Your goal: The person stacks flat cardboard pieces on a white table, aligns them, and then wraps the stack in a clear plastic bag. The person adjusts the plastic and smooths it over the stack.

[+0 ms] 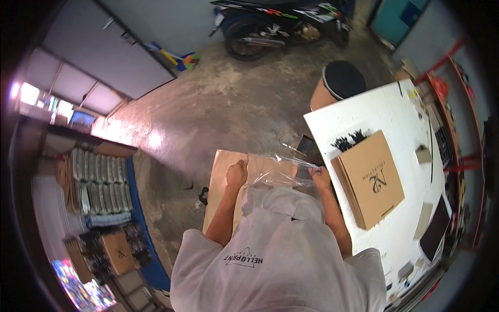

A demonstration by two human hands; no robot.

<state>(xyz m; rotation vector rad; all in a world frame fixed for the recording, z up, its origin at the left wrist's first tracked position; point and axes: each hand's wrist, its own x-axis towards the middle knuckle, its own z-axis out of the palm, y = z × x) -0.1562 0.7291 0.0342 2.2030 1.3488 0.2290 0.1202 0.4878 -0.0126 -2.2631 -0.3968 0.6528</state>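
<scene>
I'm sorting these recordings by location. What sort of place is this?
Probably a small packing workshop: stacked cartons on a white table, rows of wrapped bundles at the left, and clear film in use. The parked motorbike hints it doubles as a garage.

Black lettering on brown cartons (384, 179); grey shirt (283, 242)

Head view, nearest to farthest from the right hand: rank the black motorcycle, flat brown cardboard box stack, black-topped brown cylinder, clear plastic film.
From the right hand:
1. Clear plastic film, in its grip.
2. Flat brown cardboard box stack, right, on the white table.
3. Black-topped brown cylinder, ahead, slightly right.
4. Black motorcycle, farthest ahead.
</scene>
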